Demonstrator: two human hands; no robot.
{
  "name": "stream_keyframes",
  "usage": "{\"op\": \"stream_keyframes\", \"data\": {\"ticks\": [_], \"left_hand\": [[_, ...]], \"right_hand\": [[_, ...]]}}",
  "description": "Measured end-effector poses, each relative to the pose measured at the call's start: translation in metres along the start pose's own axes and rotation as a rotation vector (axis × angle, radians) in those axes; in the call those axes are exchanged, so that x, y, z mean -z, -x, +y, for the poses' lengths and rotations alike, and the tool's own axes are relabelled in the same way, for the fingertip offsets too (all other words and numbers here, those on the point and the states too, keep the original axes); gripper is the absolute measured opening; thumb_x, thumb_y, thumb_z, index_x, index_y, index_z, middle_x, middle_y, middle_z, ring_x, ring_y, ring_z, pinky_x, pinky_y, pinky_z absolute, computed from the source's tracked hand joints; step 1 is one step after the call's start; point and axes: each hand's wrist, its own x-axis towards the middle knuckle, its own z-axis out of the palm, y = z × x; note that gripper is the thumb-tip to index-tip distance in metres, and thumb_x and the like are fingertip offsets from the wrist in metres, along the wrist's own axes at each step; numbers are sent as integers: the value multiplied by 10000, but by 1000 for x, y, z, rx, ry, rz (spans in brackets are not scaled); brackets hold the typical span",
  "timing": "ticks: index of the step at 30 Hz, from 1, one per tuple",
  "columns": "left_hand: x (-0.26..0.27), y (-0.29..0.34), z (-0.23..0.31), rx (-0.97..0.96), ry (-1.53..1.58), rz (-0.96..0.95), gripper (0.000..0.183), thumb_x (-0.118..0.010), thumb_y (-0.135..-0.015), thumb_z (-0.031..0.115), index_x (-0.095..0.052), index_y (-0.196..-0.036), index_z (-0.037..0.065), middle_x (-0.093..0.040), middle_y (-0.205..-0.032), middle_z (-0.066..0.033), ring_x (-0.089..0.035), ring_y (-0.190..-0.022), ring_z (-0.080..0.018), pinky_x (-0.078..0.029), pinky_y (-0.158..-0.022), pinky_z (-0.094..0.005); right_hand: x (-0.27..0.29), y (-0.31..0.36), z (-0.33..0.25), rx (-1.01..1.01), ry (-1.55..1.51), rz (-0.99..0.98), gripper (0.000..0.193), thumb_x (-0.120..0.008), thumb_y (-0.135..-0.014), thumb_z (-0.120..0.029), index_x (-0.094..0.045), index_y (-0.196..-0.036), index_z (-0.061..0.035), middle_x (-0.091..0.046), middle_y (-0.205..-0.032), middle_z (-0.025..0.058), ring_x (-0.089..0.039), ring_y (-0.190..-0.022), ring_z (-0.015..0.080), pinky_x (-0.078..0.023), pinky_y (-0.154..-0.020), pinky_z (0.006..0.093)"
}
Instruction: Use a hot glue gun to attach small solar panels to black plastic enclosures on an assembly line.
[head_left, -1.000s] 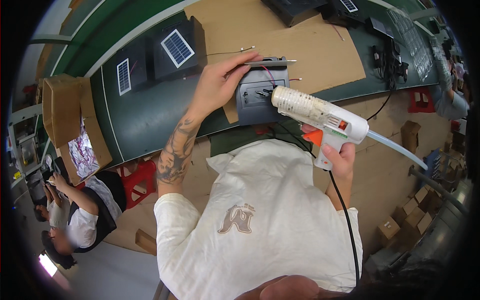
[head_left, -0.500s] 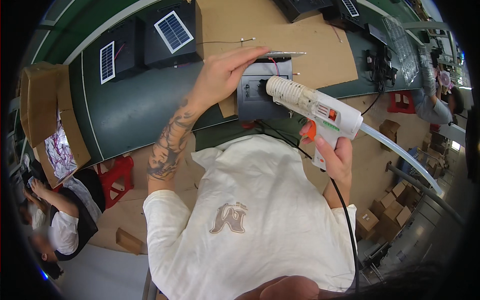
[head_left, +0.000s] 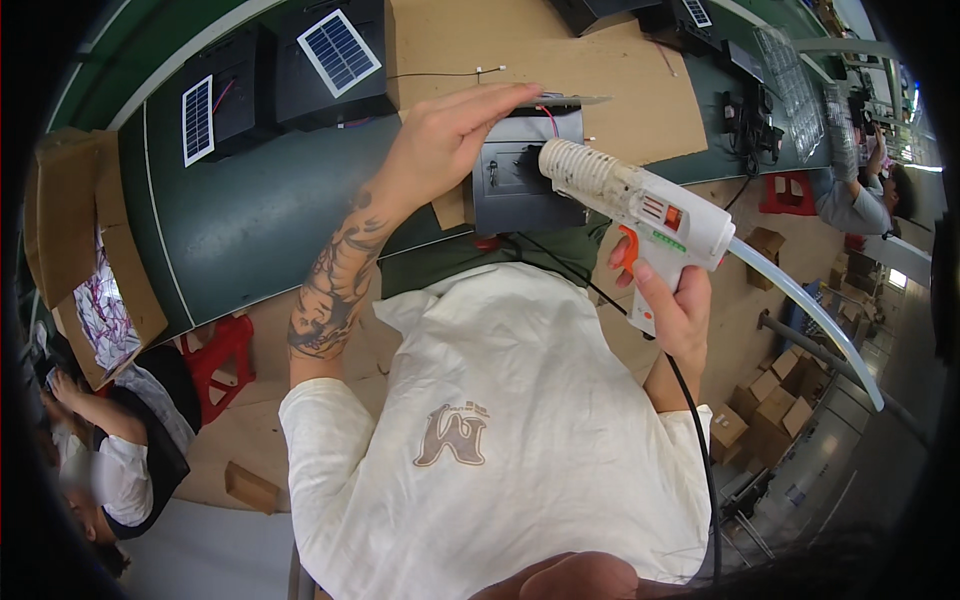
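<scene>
My right hand (head_left: 682, 308) is closed around the handle of a white hot glue gun (head_left: 665, 205) with an orange trigger. A long clear glue stick (head_left: 805, 305) sticks out of its back. The gun's dark-smeared nozzle end lies over a black metal box (head_left: 515, 212) at the table's near edge. My left hand (head_left: 440, 140) grips a thin solar panel (head_left: 575, 100) above the box's far side. The panel is seen nearly edge-on, so its face is hidden, as are some of my left fingertips. A red wire (head_left: 553, 122) runs from the panel down to the box.
More black boxes with solar panels (head_left: 340, 53) stand at the far left, others at the far right. Cardboard (head_left: 640, 110) covers part of the green table (head_left: 240, 220). An open carton (head_left: 140, 300) sits at left. The gun's black cable (head_left: 700, 440) hangs beside my right arm. Other people work at both sides.
The glue gun has shifted slightly right relative to the box. The solar panel has tilted a little in my left hand. The whole view has moved slightly.
</scene>
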Motion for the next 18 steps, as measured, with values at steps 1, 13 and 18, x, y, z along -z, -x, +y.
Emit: {"op": "stream_keyframes", "data": {"ticks": [1,13,18], "left_hand": [[0,0,1,-1,3,3,347,-543,-917,-35,-650,-1230,71,-691,-1168,-115,-685,-1039,-264,-553,-878,-309],[-2,2,-2,-39,-16,11,348,-542,-917,-39,-652,-1229,68,-693,-1154,-128,-690,-1010,-272,-554,-863,-314],[-2,3,-2,-21,11,11,354,-543,-912,-42,-650,-1231,71,-689,-1165,-125,-688,-1015,-267,-553,-862,-315]], "right_hand": [[-1,1,-1,0,4,1,458,-565,-937,-87,-413,-1346,50,-608,-1072,117,-583,-953,162,-504,-782,289],[-3,6,-12,6,110,36,401,-567,-925,-57,-470,-1295,64,-628,-1055,106,-584,-934,148,-494,-767,279],[-2,9,-27,-33,205,15,428,-572,-914,-44,-461,-1314,59,-634,-1097,130,-595,-950,164,-505,-753,281]]}}
